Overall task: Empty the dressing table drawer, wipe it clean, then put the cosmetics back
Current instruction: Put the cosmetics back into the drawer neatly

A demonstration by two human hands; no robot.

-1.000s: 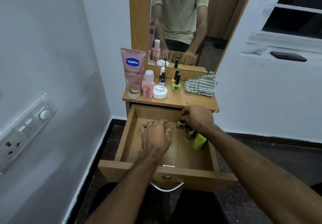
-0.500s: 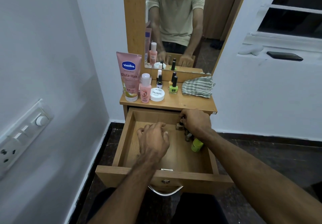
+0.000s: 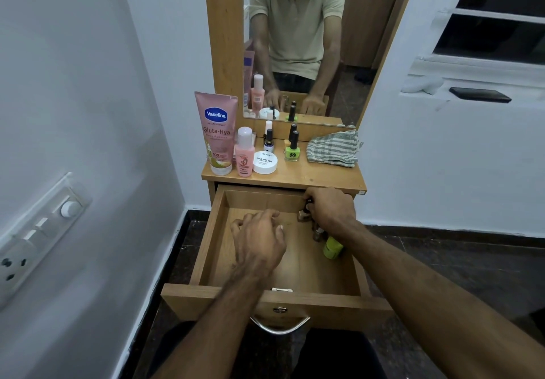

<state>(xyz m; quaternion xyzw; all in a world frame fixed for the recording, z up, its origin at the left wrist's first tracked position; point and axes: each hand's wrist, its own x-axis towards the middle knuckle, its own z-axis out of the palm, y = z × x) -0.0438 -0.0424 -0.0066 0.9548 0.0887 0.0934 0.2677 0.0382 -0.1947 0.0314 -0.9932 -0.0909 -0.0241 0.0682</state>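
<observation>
The wooden drawer (image 3: 212, 231) is pulled out below the dressing table top (image 3: 318, 176). My right hand (image 3: 331, 209) is at the drawer's back right corner, fingers closed on the dark cap of a small brown nail polish bottle (image 3: 303, 216). Another small brown bottle (image 3: 318, 234) and a lime green container (image 3: 332, 248) lie under my right wrist. My left hand (image 3: 259, 240) hovers over the drawer's middle, fingers loosely curled, holding nothing. On the top stand a pink Vaseline tube (image 3: 216, 134), a pink bottle (image 3: 244, 153), a white nail polish remover jar (image 3: 264, 162), a green nail polish (image 3: 292, 150) and a dark small bottle (image 3: 269, 140).
A striped grey cloth (image 3: 333, 148) lies on the right of the table top. A mirror (image 3: 309, 39) rises behind it. A white wall with a switch panel (image 3: 38, 231) stands close on the left. A dark phone (image 3: 480, 95) rests on the window ledge at right.
The view has tilted slightly; both hands stay almost where they were. My right hand stays closed on the small bottle at the drawer's back right.
</observation>
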